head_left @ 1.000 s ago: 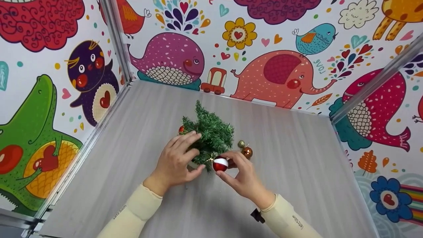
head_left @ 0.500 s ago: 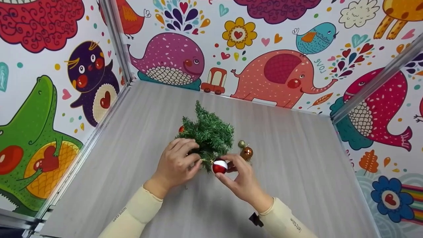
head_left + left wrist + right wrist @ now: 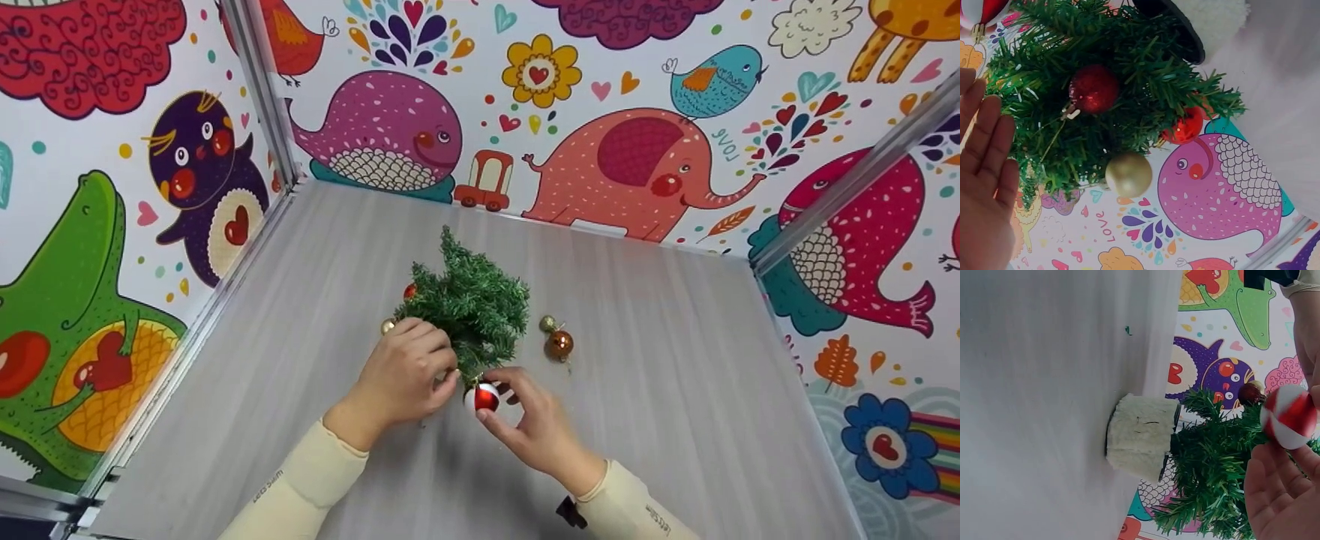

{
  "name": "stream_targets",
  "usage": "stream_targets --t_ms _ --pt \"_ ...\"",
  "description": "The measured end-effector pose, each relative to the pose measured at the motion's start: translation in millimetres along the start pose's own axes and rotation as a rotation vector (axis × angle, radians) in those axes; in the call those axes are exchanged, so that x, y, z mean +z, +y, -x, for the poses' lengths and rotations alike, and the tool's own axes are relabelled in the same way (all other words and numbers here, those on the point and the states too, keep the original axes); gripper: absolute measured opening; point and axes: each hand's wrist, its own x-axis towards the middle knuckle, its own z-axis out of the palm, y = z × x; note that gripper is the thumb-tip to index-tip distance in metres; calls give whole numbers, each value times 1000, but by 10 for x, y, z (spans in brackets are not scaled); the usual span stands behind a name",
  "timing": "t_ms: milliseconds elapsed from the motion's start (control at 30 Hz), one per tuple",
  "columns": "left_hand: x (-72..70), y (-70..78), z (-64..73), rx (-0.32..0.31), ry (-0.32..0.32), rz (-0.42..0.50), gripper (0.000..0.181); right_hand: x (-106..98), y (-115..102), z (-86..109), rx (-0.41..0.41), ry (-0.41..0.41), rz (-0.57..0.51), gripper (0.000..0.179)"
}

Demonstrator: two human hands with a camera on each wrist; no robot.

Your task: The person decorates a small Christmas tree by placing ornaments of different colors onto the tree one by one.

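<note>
My right hand (image 3: 544, 424) holds a red-and-white Christmas bauble (image 3: 481, 399) between thumb and fingers, at the near side of a small artificial Christmas tree (image 3: 480, 296). Beside it, my left hand (image 3: 405, 367) pinches the bauble's gold string; its fingertips are close to the lower branches. In the left wrist view a dark red glittery bauble (image 3: 1095, 89), a matte gold bauble (image 3: 1129, 174) and a shiny red bauble (image 3: 1185, 125) hang among the branches. The right wrist view shows the tree's white fluffy base (image 3: 1143, 436) standing on the table.
On the table (image 3: 675, 390), right of the tree, lie a copper-coloured bauble (image 3: 559, 343) and a small gold bauble (image 3: 547, 323). Printed cartoon panels (image 3: 615, 172) and metal rails (image 3: 262, 97) enclose the table's back and sides. A tiny green scrap (image 3: 1128, 330) lies on the tabletop.
The right hand has brought the bauble left and nearer to me, turning it cap up. My left fingers have drawn together on its string, and a gold bauble now shows at the tree's left.
</note>
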Motion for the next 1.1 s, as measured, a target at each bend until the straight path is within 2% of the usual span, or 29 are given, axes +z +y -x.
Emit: stream_targets --t_ms 167,367,667,900,1100 --pt "1 8 -8 -7 -15 3 13 -6 -4 -113 -65 63 -1 38" --pt "4 -4 -2 -23 -15 4 14 33 -34 -268 -115 150 62 23" --pt "-18 3 -53 -44 -18 12 14 108 -78 -357 -172 223 85 16" --pt "-10 16 -60 -44 -1 24 14 142 -107 -400 -168 254 137 10" --pt "-17 6 -25 -45 -34 28 14 182 -110 -366 -135 246 82 12"
